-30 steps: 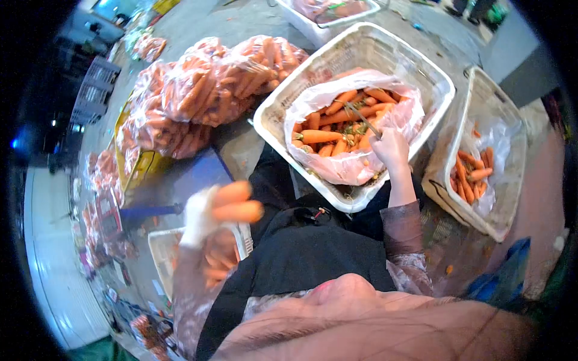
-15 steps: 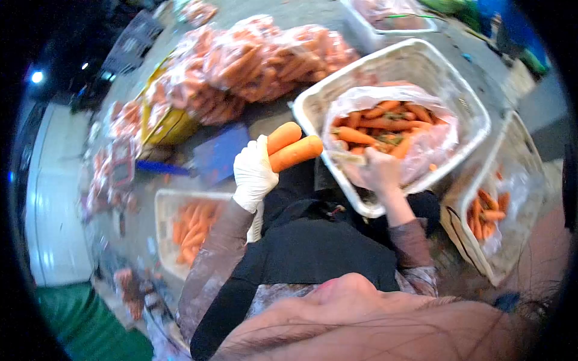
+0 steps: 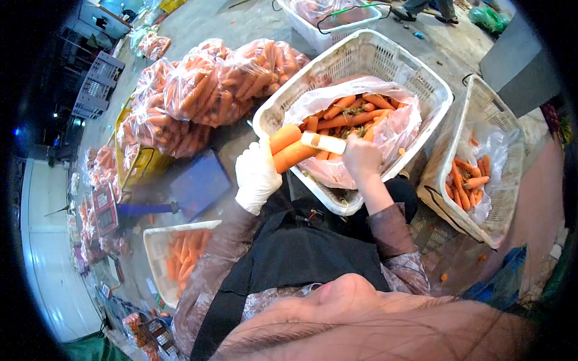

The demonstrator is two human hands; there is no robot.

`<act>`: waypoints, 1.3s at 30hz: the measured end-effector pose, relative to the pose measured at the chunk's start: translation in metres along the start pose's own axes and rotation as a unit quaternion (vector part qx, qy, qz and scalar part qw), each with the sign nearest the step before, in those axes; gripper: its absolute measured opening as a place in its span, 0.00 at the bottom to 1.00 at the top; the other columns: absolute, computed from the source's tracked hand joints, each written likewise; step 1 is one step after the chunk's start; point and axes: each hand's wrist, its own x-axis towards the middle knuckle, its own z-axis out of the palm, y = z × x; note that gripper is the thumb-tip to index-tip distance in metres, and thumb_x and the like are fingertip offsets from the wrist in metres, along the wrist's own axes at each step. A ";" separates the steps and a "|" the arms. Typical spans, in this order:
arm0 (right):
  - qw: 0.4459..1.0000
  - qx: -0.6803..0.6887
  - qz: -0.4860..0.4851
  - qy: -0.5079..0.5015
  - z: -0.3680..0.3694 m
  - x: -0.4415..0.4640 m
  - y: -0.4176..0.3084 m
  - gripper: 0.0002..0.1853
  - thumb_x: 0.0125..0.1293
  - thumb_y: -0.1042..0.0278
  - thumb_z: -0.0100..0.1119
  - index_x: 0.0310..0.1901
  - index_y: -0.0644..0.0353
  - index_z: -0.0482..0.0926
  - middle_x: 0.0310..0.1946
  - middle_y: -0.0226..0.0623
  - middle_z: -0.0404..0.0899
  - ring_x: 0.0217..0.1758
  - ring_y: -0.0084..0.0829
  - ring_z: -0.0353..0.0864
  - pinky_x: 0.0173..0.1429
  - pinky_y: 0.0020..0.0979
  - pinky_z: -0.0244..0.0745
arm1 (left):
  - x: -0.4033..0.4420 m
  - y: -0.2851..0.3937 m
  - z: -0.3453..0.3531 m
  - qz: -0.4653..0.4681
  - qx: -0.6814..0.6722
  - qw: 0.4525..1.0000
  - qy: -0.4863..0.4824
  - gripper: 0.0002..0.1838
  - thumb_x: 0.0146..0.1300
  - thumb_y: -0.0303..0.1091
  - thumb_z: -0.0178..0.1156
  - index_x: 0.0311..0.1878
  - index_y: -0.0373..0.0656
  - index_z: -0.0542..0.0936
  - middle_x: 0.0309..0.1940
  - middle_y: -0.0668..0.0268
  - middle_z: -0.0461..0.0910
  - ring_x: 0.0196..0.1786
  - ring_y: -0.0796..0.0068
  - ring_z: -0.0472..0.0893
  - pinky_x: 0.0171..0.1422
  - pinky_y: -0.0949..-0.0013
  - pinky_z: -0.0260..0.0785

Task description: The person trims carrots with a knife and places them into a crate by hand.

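Head view. The gloved left hand [image 3: 257, 174] is closed round two carrots [image 3: 294, 155], hiding their rear ends; the bare right hand [image 3: 362, 157] grips a knife [image 3: 328, 143], handle hidden, blade glaring at their tips, contact uncertain. The crate [image 3: 415, 78] has its near rim partly covered by the right forearm; floor [image 3: 445, 45] shows ahead, beyond its far rim.

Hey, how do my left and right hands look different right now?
Your left hand wears a white glove; your right hand looks bare. The left holds two carrots; the right grips what looks like a knife. Both hands are closed around something.
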 end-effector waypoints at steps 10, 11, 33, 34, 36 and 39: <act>0.982 0.021 0.123 -0.145 -0.026 0.013 0.042 0.13 0.56 0.61 0.58 0.35 0.63 0.81 0.31 0.48 0.82 0.38 0.47 0.82 0.45 0.45 0.76 | -0.065 -0.099 -0.031 -0.060 -0.017 0.997 -0.035 0.16 0.44 0.30 0.65 0.39 0.44 0.74 0.31 0.56 0.78 0.37 0.51 0.80 0.40 0.54 0.72; 0.981 0.037 0.131 -0.140 -0.028 0.013 0.042 0.13 0.56 0.60 0.58 0.35 0.63 0.81 0.31 0.49 0.82 0.38 0.48 0.82 0.44 0.45 0.75 | -0.086 -0.136 -0.035 -0.072 0.045 0.992 -0.094 0.18 0.46 0.35 0.65 0.43 0.47 0.77 0.32 0.58 0.79 0.36 0.51 0.80 0.38 0.53 0.72; 0.977 0.151 0.132 -0.079 -0.039 0.022 0.049 0.13 0.57 0.54 0.58 0.30 0.56 0.82 0.28 0.44 0.82 0.35 0.45 0.83 0.40 0.45 0.76 | 0.166 0.069 0.179 0.404 0.318 0.829 -0.222 0.14 0.60 0.38 0.56 0.48 0.51 0.81 0.48 0.66 0.77 0.55 0.66 0.74 0.49 0.60 0.73; 0.975 0.154 0.140 -0.077 -0.039 0.023 0.050 0.13 0.57 0.54 0.58 0.30 0.56 0.82 0.28 0.44 0.82 0.35 0.45 0.83 0.40 0.45 0.76 | 0.164 0.074 0.165 0.401 0.344 0.812 -0.250 0.15 0.60 0.38 0.56 0.50 0.54 0.81 0.50 0.68 0.77 0.58 0.68 0.73 0.49 0.61 0.73; 0.977 0.158 0.123 -0.070 -0.038 0.021 0.049 0.15 0.56 0.54 0.60 0.29 0.59 0.82 0.25 0.47 0.81 0.32 0.45 0.82 0.39 0.44 0.75 | 0.168 0.068 0.190 0.423 0.409 0.776 -0.227 0.15 0.61 0.37 0.55 0.52 0.59 0.80 0.54 0.71 0.75 0.61 0.70 0.70 0.49 0.61 0.72; 0.977 0.163 0.124 -0.066 -0.028 0.022 0.052 0.14 0.56 0.54 0.60 0.28 0.58 0.81 0.24 0.46 0.80 0.31 0.45 0.82 0.39 0.43 0.75 | 0.178 0.068 0.221 0.403 0.465 0.752 -0.235 0.17 0.62 0.39 0.55 0.54 0.56 0.79 0.52 0.69 0.77 0.58 0.70 0.73 0.49 0.61 0.71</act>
